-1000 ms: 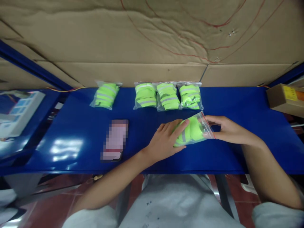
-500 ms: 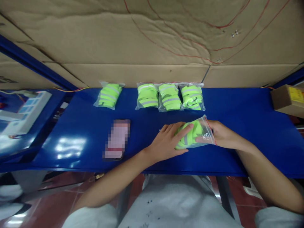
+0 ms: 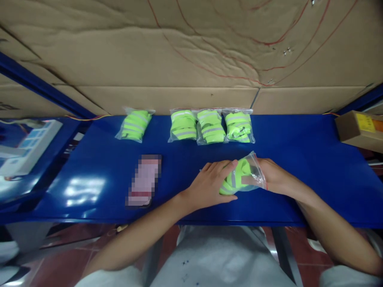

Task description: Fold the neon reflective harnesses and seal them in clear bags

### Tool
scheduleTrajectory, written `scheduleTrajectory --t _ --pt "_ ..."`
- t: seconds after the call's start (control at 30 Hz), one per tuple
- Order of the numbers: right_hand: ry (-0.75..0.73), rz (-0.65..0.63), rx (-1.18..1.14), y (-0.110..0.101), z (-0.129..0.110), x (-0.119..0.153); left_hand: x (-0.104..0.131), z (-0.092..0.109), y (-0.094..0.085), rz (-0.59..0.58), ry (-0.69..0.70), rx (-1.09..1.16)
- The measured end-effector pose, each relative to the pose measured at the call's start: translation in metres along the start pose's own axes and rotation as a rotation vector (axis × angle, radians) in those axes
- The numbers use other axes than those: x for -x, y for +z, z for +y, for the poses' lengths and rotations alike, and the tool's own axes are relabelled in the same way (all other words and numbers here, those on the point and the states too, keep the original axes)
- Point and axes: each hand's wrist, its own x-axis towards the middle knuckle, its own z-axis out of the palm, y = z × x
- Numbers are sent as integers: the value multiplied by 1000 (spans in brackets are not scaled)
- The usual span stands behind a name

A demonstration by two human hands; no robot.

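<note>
A clear zip bag (image 3: 257,173) with a folded neon-yellow strap (image 3: 239,174) with grey stripes lies low over the blue table (image 3: 299,159). My left hand (image 3: 209,183) is wrapped round the bag's left end, thumb on top. My right hand (image 3: 269,175) is at the bag's red-edged mouth, its fingers partly inside and seen through the plastic, touching the strap. Behind them, three similar filled bags stand side by side: left (image 3: 183,125), middle (image 3: 211,126) and right (image 3: 238,126). Another filled bag (image 3: 136,125) lies farther left.
A phone (image 3: 144,180) with a blurred screen lies left of my left hand. A cardboard box (image 3: 354,129) sits at the right edge. Cardboard (image 3: 149,59) lines the back. At the far left is a white power strip (image 3: 32,147).
The whole view has shifted slightly, so everything sits a little lower and to the left. Both hands stay on the bag, with the right fingers still within its mouth.
</note>
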Motion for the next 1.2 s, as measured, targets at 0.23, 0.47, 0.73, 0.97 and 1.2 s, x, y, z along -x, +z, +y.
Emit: scheduleTrajectory --t 0.23,0.47,0.73,0.97,1.2 --pt "-41 -138 -240 3 0 -6 3 -2 1 -29 -1 -14" --pt "-39 -11 -148 20 6 -10 4 -6 6 -4 2 -18" --pt "57 131 -380 31 0 -20 -1 -6 -1 44 -1 -114" --pt "221 374 -664 3 1 -18 -2 -7 -26 42 -60 -170" --pt "126 759 -745 -46 26 -17 17 -21 -75 101 -247 -225"
